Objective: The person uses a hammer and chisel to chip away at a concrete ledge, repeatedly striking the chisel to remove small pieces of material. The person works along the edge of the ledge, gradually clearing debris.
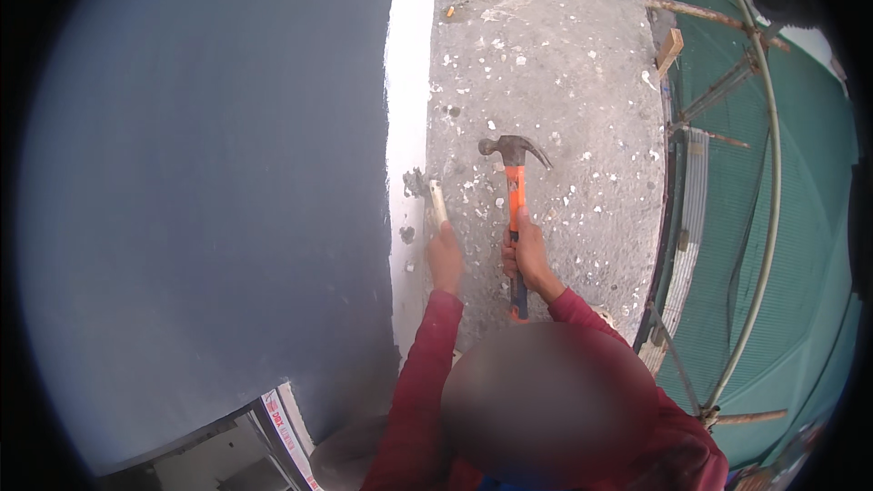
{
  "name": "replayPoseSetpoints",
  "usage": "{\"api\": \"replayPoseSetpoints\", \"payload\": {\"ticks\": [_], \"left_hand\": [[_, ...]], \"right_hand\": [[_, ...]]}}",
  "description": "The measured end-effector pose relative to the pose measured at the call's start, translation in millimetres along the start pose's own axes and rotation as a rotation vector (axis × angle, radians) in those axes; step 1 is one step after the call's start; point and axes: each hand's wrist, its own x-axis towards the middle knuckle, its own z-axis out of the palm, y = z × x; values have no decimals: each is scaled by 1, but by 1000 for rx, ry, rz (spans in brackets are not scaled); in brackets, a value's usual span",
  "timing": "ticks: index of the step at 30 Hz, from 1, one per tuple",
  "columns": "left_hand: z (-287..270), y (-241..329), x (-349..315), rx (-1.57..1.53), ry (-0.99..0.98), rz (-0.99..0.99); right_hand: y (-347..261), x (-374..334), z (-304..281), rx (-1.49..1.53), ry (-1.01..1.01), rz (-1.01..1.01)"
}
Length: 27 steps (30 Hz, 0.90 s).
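My left hand [446, 260] is closed around a pale, narrow chisel-like tool [438, 201]. The tool's far end is beside a rough chipped spot [415, 183] on the white band [411, 82] along the wall's foot. A second, smaller chipped spot [406, 235] is nearer to me. To the right, my right hand [526, 250] grips a claw hammer [516, 184] by its orange and dark blue handle. The hammer's metal head lies beyond my fist, its round face turned left and its claw right. It is apart from the chisel-like tool.
A dark grey wall [227, 173] fills the left. Pale flecks dot the concrete ledge [564, 109]. Beyond its right edge are scaffold poles [771, 155], green netting [809, 264] and a wood block [669, 51]. Printed tape [286, 436] edges an opening at lower left.
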Motion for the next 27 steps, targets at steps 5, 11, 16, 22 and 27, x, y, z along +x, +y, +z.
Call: {"api": "replayPoseSetpoints", "payload": {"ticks": [5,11,16,22,27], "left_hand": [[4,4,-13,207,88,95],[-10,0,7,301,-74,-11],[-19,2,6,216,12,9],[-16,5,30,175,73,46],[-4,-2,30,86,107,35]], "right_hand": [[10,-8,-6,-22,20,79],[26,-9,2,-184,-5,18],[33,-4,3,-324,-48,-208],[36,6,2,-461,-97,-416],[45,3,23,-515,22,-573]]}}
